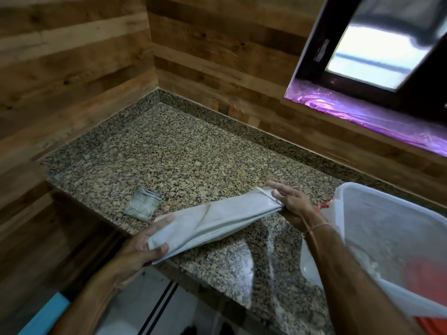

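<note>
White cloth point(217, 220) stretched over a granite surface point(188, 151).
Left hand point(142, 247) and right hand point(294, 206) fingers clamp its ends, just left of a clear tub point(387, 226); grey bundle point(142, 206) farther left.

Head cam, single view: looks fwd & steeply down, close over granite countertop point(183, 151) corner, tilted toward wood-panel walls point(72, 68).

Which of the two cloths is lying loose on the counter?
The small grey folded cloth, lying alone on the counter. The long white cloth is held at its ends by the left hand and right hand.
</note>
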{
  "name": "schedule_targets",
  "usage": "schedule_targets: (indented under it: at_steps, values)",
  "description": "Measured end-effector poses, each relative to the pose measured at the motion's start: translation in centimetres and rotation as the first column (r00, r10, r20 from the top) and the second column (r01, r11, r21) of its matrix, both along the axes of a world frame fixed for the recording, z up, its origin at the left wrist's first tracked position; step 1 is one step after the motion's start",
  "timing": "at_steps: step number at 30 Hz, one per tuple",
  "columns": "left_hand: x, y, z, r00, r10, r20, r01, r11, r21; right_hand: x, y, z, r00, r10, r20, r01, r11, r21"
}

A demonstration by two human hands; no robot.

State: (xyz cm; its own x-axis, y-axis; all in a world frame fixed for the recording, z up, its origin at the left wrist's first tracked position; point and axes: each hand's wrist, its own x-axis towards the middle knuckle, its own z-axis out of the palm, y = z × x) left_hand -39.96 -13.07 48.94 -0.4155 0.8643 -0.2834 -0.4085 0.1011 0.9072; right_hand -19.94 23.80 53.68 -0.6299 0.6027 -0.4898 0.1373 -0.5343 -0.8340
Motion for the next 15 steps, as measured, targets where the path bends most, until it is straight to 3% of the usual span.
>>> schedule_targets:
  at_steps: [3, 5, 8, 11, 15]
  values:
    - [0.6, 0.4, -0.1, 0.982, 0.167, 0.090, -0.169, 0.986, 0.017, -0.9, -1.0, -1.6, 0.979, -0.180, -0.093, 0.177, 0.984, -0.038]
    - [0.8, 0.3, -0.2, 0.971, 0.203, 0.123, -0.200, 0.979, -0.037, -1.1, -0.9, -2.4, 0.984, -0.171, -0.050, 0.169, 0.985, -0.047]
    - [0.1, -0.2, 0.3, 0.980, 0.134, 0.150, -0.106, 0.978, -0.180, -1.0, 0.8, -0.9, 0.953, 0.102, 0.286, -0.132, 0.988, 0.086]
    - [-1.4, 0.3, 1.1, 0.978, 0.124, 0.165, -0.074, 0.958, -0.278, -1.7, 3.0, 1.7, 0.781, 0.331, 0.530, -0.416, 0.908, 0.045]
    - [-2.9, 2.3, 1.4, 0.963, 0.114, 0.245, -0.011, 0.923, -0.385, -4.7, 4.2, 2.1, 0.588, 0.423, 0.689, -0.562, 0.827, -0.028]
